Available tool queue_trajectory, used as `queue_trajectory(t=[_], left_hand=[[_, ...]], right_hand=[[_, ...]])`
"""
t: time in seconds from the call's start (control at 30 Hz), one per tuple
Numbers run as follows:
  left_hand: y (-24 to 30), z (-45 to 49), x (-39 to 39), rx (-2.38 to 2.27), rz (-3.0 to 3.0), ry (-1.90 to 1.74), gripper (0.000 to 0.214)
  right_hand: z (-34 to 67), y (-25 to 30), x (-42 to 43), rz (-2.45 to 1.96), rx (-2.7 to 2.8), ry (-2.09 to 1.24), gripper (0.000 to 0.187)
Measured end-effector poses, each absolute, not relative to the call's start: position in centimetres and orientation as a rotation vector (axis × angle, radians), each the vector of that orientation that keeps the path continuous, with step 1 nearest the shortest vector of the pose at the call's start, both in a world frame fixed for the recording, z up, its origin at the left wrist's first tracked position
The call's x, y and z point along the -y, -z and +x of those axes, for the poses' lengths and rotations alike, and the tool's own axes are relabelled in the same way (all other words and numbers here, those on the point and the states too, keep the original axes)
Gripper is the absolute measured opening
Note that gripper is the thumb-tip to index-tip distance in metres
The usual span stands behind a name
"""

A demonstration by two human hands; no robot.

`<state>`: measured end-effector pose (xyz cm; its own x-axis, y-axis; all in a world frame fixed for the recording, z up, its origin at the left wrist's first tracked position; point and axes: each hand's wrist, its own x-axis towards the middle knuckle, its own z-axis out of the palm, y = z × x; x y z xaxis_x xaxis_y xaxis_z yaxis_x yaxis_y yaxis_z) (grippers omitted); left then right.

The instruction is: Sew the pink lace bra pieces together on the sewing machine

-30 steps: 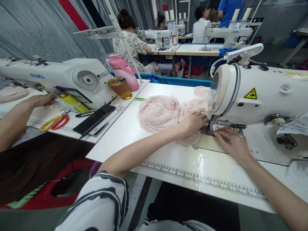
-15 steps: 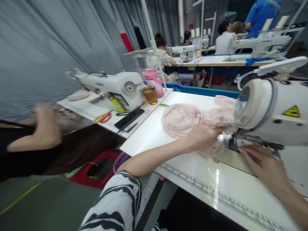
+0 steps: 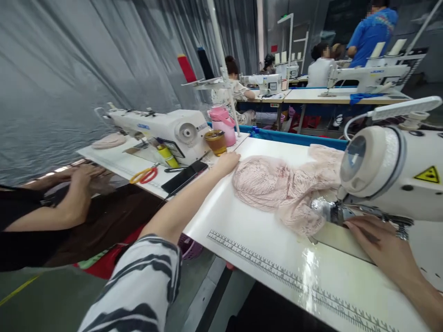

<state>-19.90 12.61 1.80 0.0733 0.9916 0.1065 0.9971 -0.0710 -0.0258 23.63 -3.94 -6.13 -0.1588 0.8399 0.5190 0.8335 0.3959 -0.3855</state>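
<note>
My left hand (image 3: pixel 229 161) is stretched out to the left and lies on the white table (image 3: pixel 242 230), just left of a heap of pink lace fabric (image 3: pixel 273 184) and close to an amber cup (image 3: pixel 215 141). Its fingers look flat and hold nothing I can see. My right hand (image 3: pixel 379 242) rests flat on the bed of the white sewing machine (image 3: pixel 394 170), fingers stretched toward the needle area (image 3: pixel 328 210). One end of the lace lies under the machine head.
A seated person in black at the left has both hands (image 3: pixel 85 182) on dark cloth. On that neighbouring table stand another sewing machine (image 3: pixel 166 131), scissors (image 3: pixel 143 175), a phone (image 3: pixel 183 176) and a pink jug (image 3: pixel 223 123). More people sew at the back.
My left hand has left the lace by the needle and moved out left to the table's edge near the cup. The view has swung left. My right hand stays by the needle.
</note>
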Motion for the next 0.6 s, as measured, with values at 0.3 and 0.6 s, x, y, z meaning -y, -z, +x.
queue_trajectory(t=[0.3,0.6], left_hand=[[-5.9,-20.2,-6.9,2.229,-2.056,0.633,0.022],[-3.0,-4.8,9.7,1.981,-3.56,1.78,0.025]], right_hand=[[23.4,4.9,4.0,-1.239,2.032,-0.012,0.023],[18.7,1.1,11.0,-1.178,1.909,-0.741,0.03]])
